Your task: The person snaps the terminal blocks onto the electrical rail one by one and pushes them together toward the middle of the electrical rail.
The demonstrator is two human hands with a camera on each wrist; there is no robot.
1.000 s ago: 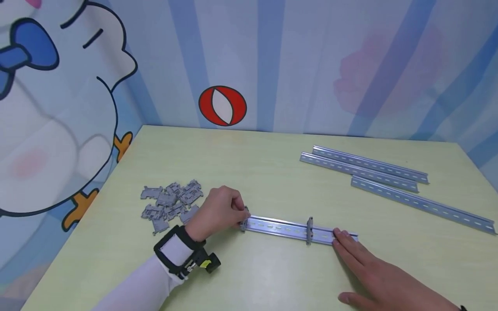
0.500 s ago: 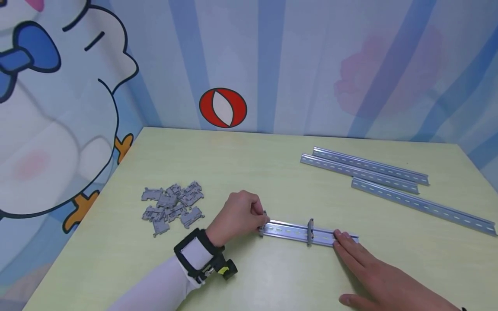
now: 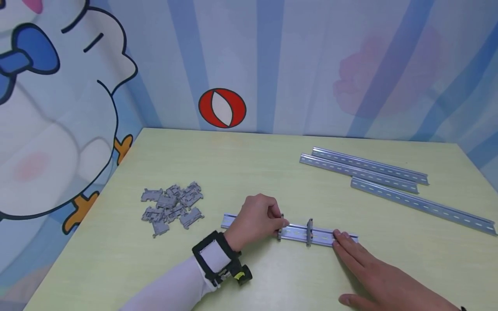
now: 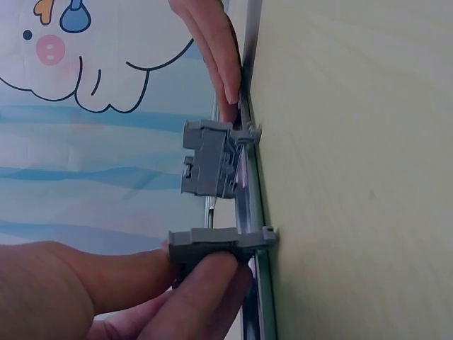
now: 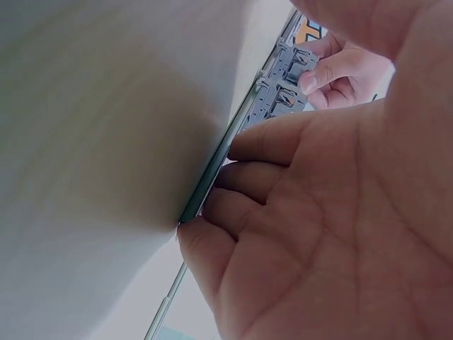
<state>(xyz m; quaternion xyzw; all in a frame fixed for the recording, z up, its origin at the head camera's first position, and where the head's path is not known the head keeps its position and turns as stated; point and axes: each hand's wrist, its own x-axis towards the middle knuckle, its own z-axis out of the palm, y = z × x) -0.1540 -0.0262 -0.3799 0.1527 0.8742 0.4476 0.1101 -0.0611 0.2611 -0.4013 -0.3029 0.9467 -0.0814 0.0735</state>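
My left hand (image 3: 254,220) pinches a grey DIN-rail terminal block (image 4: 212,242) between thumb and fingers. That block stands upright across the slotted metal DIN rail (image 3: 295,233), left of a second terminal block (image 3: 309,232) that sits on the rail untouched. A gap separates the two blocks in the left wrist view. At the rail's right end, the fingertips of my right hand (image 3: 377,270) rest on the metal, fingers straight. Part of the rail is hidden behind my left hand; its left end shows beyond it.
A loose pile of grey terminal blocks (image 3: 167,201) lies at the left of the table (image 3: 241,160). Back right, three longer slotted rails (image 3: 420,205) lie side by side, roughly parallel. A printed curtain wall (image 3: 295,65) rises behind the table's far edge.
My left hand has moved right along the rail with the pinched terminal block, nearer to the second block. The rail's left end has come into view. My right hand has stayed put.
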